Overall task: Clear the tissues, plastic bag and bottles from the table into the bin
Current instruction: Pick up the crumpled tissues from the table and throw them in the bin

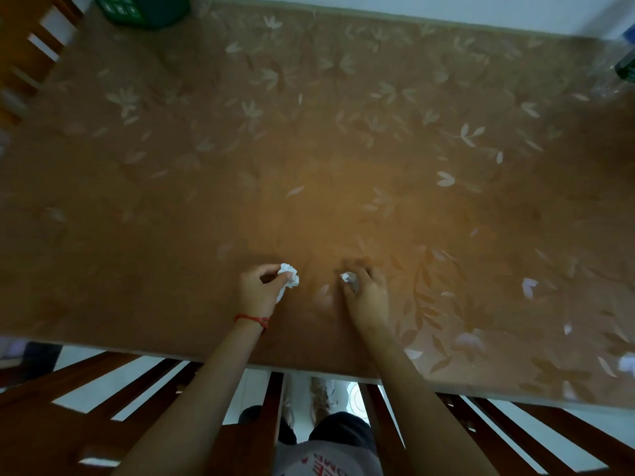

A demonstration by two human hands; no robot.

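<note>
The left hand [258, 293] pinches a crumpled white tissue [288, 277] between thumb and fingers, just above the brown table with pale leaf patterns [309, 149]. The right hand [367, 293] curls its fingers around a smaller white tissue scrap [347, 277], low against the table. A green bin [144, 10] stands at the far left corner. At the far right edge sits what may be a clear plastic bottle [623, 67], too blurry to tell.

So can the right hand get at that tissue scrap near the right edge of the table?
Probably yes: nothing lies between the right hand and the scrap, though that hand already holds a tissue.
</note>
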